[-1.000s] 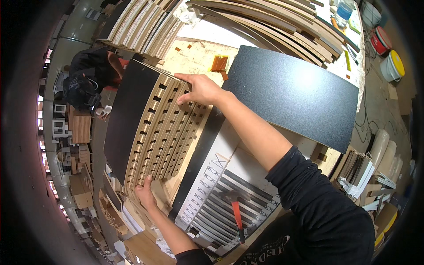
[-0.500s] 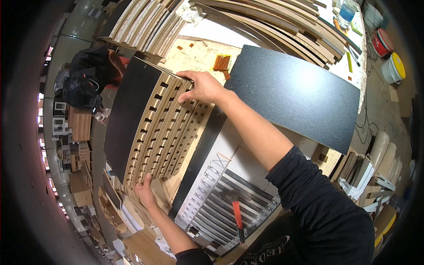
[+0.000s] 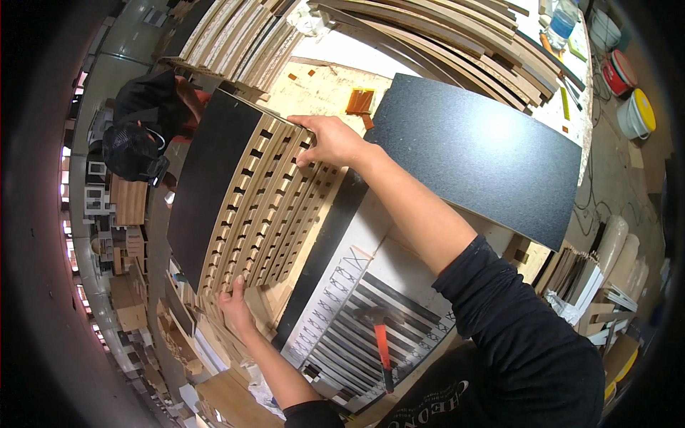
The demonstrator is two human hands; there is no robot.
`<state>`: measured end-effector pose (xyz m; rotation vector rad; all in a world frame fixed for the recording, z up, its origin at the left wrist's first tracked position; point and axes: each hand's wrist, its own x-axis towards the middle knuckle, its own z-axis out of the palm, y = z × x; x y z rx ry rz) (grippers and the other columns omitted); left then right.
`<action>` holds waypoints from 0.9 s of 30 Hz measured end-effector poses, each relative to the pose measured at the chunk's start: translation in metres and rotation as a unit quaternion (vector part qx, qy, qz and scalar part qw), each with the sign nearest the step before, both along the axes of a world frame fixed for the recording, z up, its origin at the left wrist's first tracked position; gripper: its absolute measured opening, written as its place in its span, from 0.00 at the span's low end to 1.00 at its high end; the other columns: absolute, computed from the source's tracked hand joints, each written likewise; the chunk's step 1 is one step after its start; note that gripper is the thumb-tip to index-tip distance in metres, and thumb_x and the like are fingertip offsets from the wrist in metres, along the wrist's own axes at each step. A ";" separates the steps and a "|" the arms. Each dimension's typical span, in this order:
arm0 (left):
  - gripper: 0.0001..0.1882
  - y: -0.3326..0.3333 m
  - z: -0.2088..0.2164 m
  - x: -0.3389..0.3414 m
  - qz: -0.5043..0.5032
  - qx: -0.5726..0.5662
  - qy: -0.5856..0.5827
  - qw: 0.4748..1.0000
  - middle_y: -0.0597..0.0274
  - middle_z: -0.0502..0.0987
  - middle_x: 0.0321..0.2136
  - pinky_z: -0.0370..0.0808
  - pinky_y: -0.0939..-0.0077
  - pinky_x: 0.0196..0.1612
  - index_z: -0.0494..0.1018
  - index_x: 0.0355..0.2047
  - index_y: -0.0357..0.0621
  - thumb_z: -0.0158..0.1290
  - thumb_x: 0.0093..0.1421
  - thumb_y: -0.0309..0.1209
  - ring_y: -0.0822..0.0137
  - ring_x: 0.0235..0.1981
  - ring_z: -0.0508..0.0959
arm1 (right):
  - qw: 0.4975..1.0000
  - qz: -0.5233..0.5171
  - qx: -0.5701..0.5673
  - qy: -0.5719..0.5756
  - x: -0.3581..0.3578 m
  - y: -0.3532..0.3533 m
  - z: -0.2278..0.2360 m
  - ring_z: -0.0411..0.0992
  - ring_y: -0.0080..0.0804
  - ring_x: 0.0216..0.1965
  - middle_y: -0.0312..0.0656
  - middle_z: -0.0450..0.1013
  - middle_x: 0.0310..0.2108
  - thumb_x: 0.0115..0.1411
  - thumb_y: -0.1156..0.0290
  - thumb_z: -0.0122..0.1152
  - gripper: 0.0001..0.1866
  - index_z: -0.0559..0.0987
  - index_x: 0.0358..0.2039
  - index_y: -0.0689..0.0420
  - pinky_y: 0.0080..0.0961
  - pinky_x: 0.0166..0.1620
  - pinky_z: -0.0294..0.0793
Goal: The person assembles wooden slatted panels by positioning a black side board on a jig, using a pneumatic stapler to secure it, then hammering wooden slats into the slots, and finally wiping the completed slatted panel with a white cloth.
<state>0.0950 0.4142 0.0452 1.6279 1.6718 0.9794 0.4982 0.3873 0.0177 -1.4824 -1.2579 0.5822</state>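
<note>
A stack of notched wooden panels (image 3: 257,214) stands on the left of the workbench, its top board (image 3: 214,182) black. Rows of square notches run along the side facing me. My right hand (image 3: 332,141) grips the far end of the stack, thumb against the notched side and fingers over the corner. At the near end my left hand (image 3: 235,307) is closed round the lower corner, its thumb up along the notched edge; the other fingers are partly hidden. A hammer (image 3: 383,349) with an orange and black handle lies on a white board with dark slats (image 3: 371,321).
A large dark panel (image 3: 478,157) covers the right of the bench. Stacked boards (image 3: 442,43) lie behind it, near an amber block (image 3: 359,101). A co-worker (image 3: 139,128) in black bends beyond the notched panels. Buckets (image 3: 635,114) stand at the far right.
The co-worker's head and hand have shifted slightly. Both my hands stay on the notched panels, with barely any movement.
</note>
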 end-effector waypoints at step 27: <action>0.21 -0.027 -0.055 -0.009 -0.092 -0.065 -0.205 0.972 0.61 0.74 0.41 0.71 0.82 0.42 0.66 0.47 0.40 0.58 0.52 0.21 0.72 0.39 0.75 | 0.983 -0.167 0.057 0.055 -0.069 -0.041 0.006 0.49 0.52 0.64 0.59 0.46 0.63 0.50 0.70 0.57 0.43 0.46 0.63 0.64 0.34 0.64 0.50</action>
